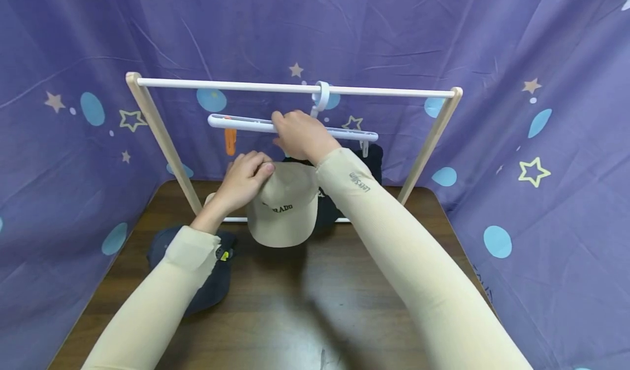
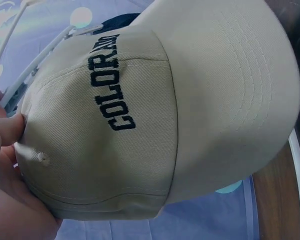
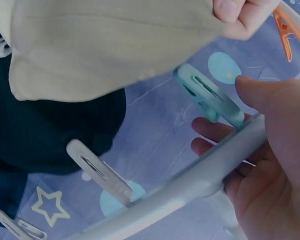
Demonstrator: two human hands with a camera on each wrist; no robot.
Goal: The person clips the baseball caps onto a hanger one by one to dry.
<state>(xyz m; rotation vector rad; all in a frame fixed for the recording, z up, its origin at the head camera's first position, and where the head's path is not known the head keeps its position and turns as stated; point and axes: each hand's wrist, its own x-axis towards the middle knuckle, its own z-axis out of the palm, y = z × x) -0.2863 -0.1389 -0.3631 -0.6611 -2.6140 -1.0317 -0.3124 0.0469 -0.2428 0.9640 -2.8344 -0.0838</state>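
The backdrop is formed by a purple curtain (image 1: 394, 25), in front of which the desk (image 1: 364, 282) is placed. A rack (image 1: 169, 146) is stood on the desk. From its upper rod a white hanger (image 1: 251, 124) is hung by the hook.

Three caps are presented. The navy cap (image 1: 211, 282) is laid on the desk at the left, as shown in the head view only. The beige cap (image 1: 283, 217) is held below the hanger, in front of the black cap (image 1: 327, 212).

The crown of the beige cap is pinched by the left grip (image 1: 246, 178). The hanger bar is clasped by the right grip (image 1: 302, 135).

An orange clip (image 1: 230, 141) is fitted near the hanger's left end. A teal clip (image 3: 210, 95), beside the right thumb, is shown clearly only in the right wrist view, as is the grey clip (image 3: 105, 177) nearest the black cap. The lettering (image 2: 110, 85) "COLORADO" is exposed in the left wrist view; in the head view, its beginning is obscured.
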